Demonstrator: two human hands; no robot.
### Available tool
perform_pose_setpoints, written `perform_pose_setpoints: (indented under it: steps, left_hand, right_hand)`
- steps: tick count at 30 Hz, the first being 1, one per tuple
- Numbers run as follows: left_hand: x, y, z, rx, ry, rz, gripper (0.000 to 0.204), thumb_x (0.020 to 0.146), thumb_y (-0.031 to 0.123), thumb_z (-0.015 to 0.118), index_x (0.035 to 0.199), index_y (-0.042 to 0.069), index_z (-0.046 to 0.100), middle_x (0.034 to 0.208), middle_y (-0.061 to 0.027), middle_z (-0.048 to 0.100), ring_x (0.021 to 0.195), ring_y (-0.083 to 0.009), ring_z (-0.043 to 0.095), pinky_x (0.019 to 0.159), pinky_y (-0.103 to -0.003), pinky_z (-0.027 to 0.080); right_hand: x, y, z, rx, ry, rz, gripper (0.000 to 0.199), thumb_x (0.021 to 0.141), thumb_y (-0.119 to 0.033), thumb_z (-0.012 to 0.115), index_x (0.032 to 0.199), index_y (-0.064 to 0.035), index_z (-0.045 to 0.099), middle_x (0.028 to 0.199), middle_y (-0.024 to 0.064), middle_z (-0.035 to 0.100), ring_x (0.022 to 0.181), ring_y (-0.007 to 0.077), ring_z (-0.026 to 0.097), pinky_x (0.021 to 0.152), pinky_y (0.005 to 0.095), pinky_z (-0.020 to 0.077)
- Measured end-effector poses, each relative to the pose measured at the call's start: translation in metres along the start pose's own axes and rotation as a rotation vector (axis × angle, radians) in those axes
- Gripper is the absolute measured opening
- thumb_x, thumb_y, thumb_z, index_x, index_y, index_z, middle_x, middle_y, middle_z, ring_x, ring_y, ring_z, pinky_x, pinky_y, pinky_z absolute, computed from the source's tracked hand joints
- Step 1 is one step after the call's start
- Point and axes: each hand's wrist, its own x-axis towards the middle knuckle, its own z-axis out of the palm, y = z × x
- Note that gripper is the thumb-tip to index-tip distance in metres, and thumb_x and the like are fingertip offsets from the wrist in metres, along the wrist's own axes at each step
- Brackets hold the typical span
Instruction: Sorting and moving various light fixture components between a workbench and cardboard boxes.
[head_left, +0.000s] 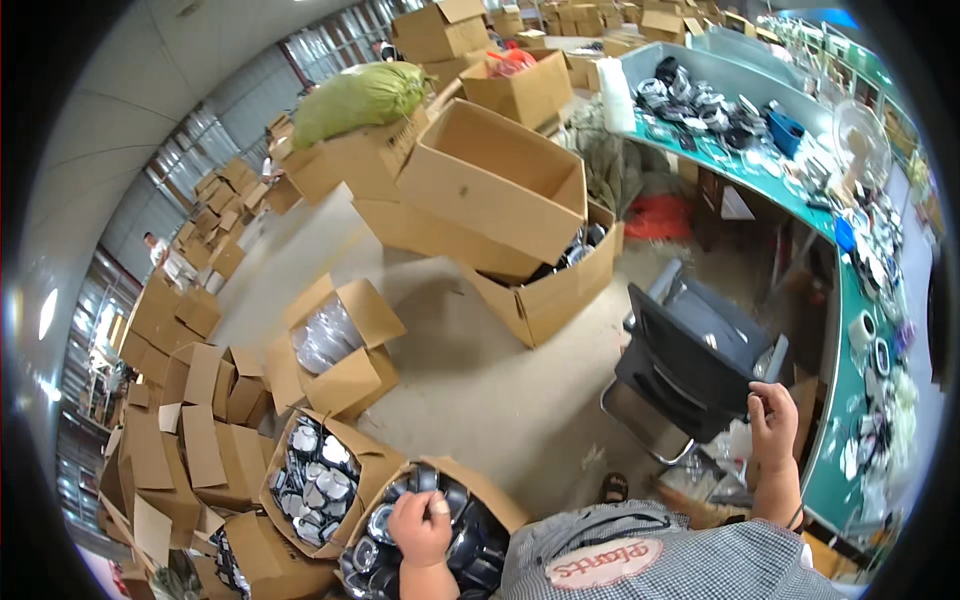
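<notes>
My left hand [420, 527] is closed, its fingers curled, above an open cardboard box of shiny black molded parts [460, 515]. Its palm is hidden, so I cannot tell whether it holds anything. On the other side my right hand [774, 428] is raised beside the black backrest of an office chair [690, 360]. Its fingers are loosely curled in, and nothing shows in them. Whether it touches the chair I cannot tell. Left of the black parts stands another open cardboard box filled with silver and black pieces [318, 482].
A box with clear plastic-wrapped goods [328, 335] stands ahead left. Big tilted cartons [490, 180] and a green sack [360, 98] lie farther off. Along the right runs a green-topped workbench [850, 400] heaped with parts. Stacked cartons line the left; a person [170, 258] is far away.
</notes>
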Motion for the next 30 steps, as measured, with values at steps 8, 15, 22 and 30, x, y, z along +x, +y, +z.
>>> perform_pose_setpoints:
  steps: [8,15,22,30]
  left_hand:
    - [0.065,0.036,-0.010,0.140,0.259,-0.216,0.013,0.083,0.008,0.057,0.073,-0.001,0.057,0.067,-0.0094,0.053,0.062,-0.0219,0.050,0.058,-0.033,0.040]
    - [0.179,-0.002,0.040,0.014,0.356,-0.146,0.011,0.080,0.011,0.062,0.075,0.001,0.061,0.064,-0.0106,0.054,0.059,-0.0254,0.053,0.056,-0.034,0.042]
    - [0.326,-0.085,0.132,-0.226,0.381,-0.062,0.007,0.081,0.008,0.066,0.077,0.004,0.064,0.062,-0.0060,0.051,0.053,-0.0184,0.048,0.051,-0.029,0.039]
    - [0.506,-0.151,0.231,-0.289,-0.001,-0.061,0.006,0.085,0.013,0.063,0.084,0.007,0.066,0.075,-0.0063,0.061,0.069,-0.0195,0.057,0.065,-0.030,0.046]
  right_hand:
    - [0.114,0.007,0.070,0.105,-0.130,-0.174,0.015,0.077,-0.007,0.065,0.090,-0.0012,0.064,0.086,0.0142,0.061,0.077,0.0290,0.059,0.072,0.0343,0.0472]
    - [0.145,0.005,0.125,-0.111,-0.492,0.019,0.045,0.070,-0.012,0.070,0.113,-0.0044,0.059,0.113,0.0175,0.057,0.103,0.0367,0.056,0.089,0.0413,0.0452]
    - [0.177,0.033,0.198,-0.294,-0.446,0.009,0.062,0.066,-0.013,0.072,0.125,-0.0029,0.052,0.123,0.0215,0.051,0.111,0.0397,0.053,0.095,0.0417,0.0432]
    - [0.249,-0.055,0.279,-0.444,-0.682,0.290,0.056,0.075,-0.033,0.072,0.125,-0.0113,0.057,0.116,0.0196,0.061,0.108,0.0365,0.057,0.091,0.0428,0.0466]
